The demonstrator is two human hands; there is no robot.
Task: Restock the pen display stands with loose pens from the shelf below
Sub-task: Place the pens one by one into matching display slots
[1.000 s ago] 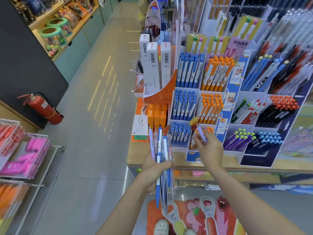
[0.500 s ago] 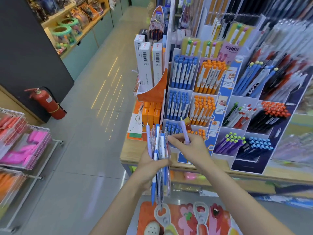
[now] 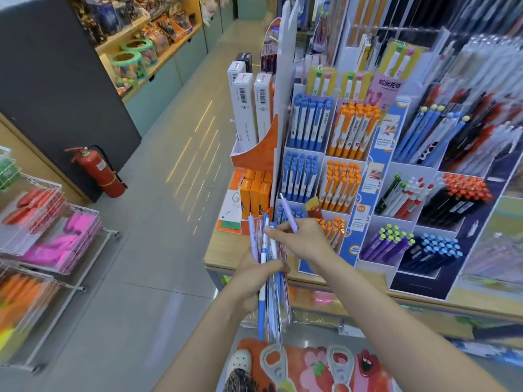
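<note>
Beside the pen stand [image 3: 325, 171], a fire extinguisher [image 3: 99, 172].

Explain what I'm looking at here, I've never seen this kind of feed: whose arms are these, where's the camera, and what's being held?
There is no machine: these are a person's bare arms, filmed by a wide-angle camera worn on their head, looking forward and down. The left hand holds a bundle of loose pens, mostly blue and white. The right hand has a grip on a single lilac pen and reaches its fingertips to the bundle. Ahead, on a wooden counter, stand tiered pen display stands with blue, orange, purple and black pens. A fire extinguisher stands on the floor at left.
</note>
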